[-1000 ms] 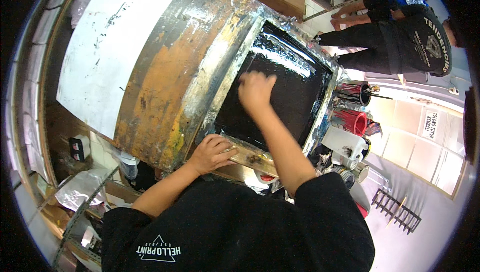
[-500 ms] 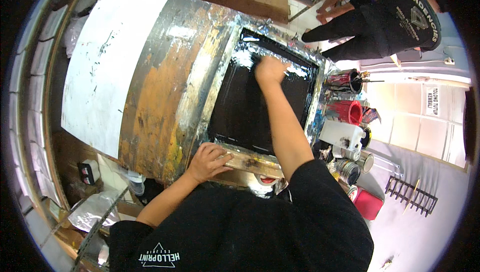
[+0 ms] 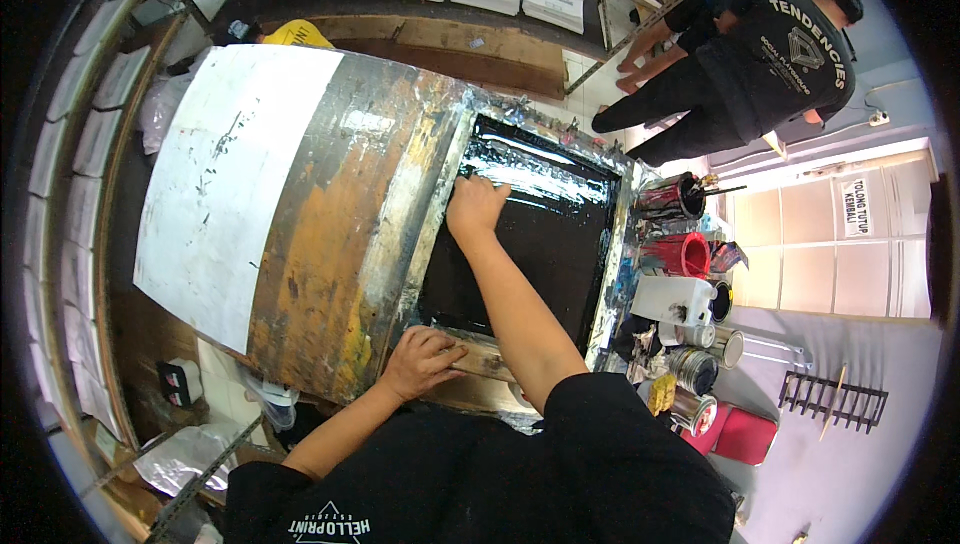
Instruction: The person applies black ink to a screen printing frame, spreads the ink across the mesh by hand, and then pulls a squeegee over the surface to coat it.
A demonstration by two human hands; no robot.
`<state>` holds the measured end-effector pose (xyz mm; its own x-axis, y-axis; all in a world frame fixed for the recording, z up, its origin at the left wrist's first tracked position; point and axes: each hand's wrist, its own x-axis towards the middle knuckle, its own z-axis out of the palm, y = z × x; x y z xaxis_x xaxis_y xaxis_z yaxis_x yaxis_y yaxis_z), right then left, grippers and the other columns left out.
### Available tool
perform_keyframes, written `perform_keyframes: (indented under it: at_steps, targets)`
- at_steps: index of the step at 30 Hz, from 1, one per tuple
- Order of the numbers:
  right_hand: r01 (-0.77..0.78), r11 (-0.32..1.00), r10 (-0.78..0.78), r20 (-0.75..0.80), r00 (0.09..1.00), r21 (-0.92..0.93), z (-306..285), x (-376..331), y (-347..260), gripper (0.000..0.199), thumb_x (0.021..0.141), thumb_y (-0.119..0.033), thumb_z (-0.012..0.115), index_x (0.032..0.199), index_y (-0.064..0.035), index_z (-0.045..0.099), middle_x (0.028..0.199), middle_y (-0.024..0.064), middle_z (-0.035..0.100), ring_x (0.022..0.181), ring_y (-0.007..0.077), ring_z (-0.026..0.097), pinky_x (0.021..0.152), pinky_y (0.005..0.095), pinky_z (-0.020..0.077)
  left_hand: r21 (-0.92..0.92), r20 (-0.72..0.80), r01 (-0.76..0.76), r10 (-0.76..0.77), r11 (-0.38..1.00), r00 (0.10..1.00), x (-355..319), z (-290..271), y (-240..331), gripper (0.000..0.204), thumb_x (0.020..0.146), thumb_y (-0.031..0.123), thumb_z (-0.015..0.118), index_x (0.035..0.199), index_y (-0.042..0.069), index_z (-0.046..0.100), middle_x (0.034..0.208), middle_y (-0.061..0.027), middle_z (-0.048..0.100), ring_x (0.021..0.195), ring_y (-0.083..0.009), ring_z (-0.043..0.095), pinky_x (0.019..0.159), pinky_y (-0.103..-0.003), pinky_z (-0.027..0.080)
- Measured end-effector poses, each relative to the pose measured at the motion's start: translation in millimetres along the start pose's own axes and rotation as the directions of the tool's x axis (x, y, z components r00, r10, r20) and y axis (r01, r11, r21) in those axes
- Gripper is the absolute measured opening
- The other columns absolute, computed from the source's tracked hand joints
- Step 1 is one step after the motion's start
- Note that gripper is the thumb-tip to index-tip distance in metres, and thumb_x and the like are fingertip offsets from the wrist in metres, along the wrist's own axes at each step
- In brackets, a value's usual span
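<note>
A screen-printing frame (image 3: 430, 244) lies on a paint-stained table. Its wooden rim surrounds a dark mesh (image 3: 530, 254) with wet, shiny black ink (image 3: 535, 184) along the far side. My right hand (image 3: 478, 206) is closed over the mesh near the frame's left rim, knuckles up. What it holds, if anything, is hidden beneath it. At the near left corner, my left hand (image 3: 422, 364) has its fingers wrapped over the wooden near bar (image 3: 483, 361) of the frame.
Left of the frame is a stained board (image 3: 325, 224) with a white sheet (image 3: 235, 194). Ink pots (image 3: 685, 254), a white jug (image 3: 670, 300) and several cans (image 3: 692, 369) crowd the right side. Two people (image 3: 770, 64) stand at the far right; a yellow garment (image 3: 298, 34) shows behind the board.
My right hand has moved left and nearer across the mesh, and the shiny ink now shows as a streaked band. My left hand stays on the near bar. The view has shifted, showing more far shelving.
</note>
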<state>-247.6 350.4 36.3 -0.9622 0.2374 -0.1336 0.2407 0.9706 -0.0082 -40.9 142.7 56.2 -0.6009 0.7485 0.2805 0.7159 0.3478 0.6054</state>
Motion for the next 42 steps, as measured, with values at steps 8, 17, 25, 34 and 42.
perform_keyframes:
  at_steps: [8, 17, 25, 34, 42]
  targets:
    - [-0.474, 0.872, 0.47, -0.064, 0.88, -0.118, -11, -28, 211, 0.019, 0.088, -0.022, 0.067, 0.101, -0.0141, 0.077, 0.109, 0.0112, 0.077, 0.098, 0.0285, 0.075, 0.096, 0.0624, 0.0406, -0.018, -0.055, 0.011, -0.012, 1.0, 0.998, 0, 0, 7, 0.046, 0.077, 0.037, 0.083, 0.118, 0.018, 0.072, 0.109, -0.003, 0.066, 0.112, -0.0258, 0.061, 0.101, -0.045, 0.046]
    - [-0.015, 0.999, 0.02, -0.113, 0.993, 0.044, 9, -63, 5, 0.025, 0.087, -0.018, 0.059, 0.099, -0.0203, 0.081, 0.098, 0.0059, 0.076, 0.097, 0.0274, 0.071, 0.088, 0.0526, 0.0377, -0.014, -0.027, -0.014, 0.013, 1.0, 1.0, -1, 2, 1, 0.045, 0.079, 0.037, 0.082, 0.118, 0.017, 0.073, 0.111, -0.0034, 0.066, 0.111, -0.0281, 0.06, 0.101, -0.047, 0.046]
    - [-0.371, 0.916, 0.362, -0.085, 0.928, -0.155, -2, -113, 185, 0.021, 0.088, -0.02, 0.062, 0.1, -0.0196, 0.08, 0.101, 0.008, 0.077, 0.095, 0.0269, 0.074, 0.086, 0.0526, 0.0425, -0.048, -0.071, -0.036, 0.032, 0.998, 0.997, 3, 3, 6, 0.043, 0.079, 0.036, 0.082, 0.117, 0.016, 0.073, 0.109, -0.0042, 0.065, 0.11, -0.0289, 0.06, 0.099, -0.049, 0.047]
    - [0.175, 0.984, -0.174, -0.023, 0.984, 0.041, 4, -167, 18, 0.019, 0.087, -0.017, 0.063, 0.094, -0.0206, 0.08, 0.097, 0.0037, 0.076, 0.099, 0.0242, 0.069, 0.092, 0.0506, 0.0376, -0.015, -0.083, -0.04, 0.039, 0.999, 0.996, 5, 2, 8, 0.043, 0.075, 0.035, 0.086, 0.111, 0.014, 0.076, 0.105, -0.0042, 0.065, 0.107, -0.0288, 0.06, 0.095, -0.047, 0.047]
    - [-0.158, 0.987, 0.161, 0.175, 0.971, -0.03, -18, -215, 170, 0.029, 0.079, -0.018, 0.068, 0.105, -0.0202, 0.081, 0.099, 0.0059, 0.077, 0.099, 0.0259, 0.069, 0.088, 0.05, 0.039, -0.072, -0.048, -0.049, 0.045, 0.996, 0.998, -1, -7, 6, 0.041, 0.079, 0.035, 0.083, 0.111, 0.01, 0.076, 0.105, -0.0052, 0.066, 0.104, -0.0287, 0.06, 0.095, -0.048, 0.043]
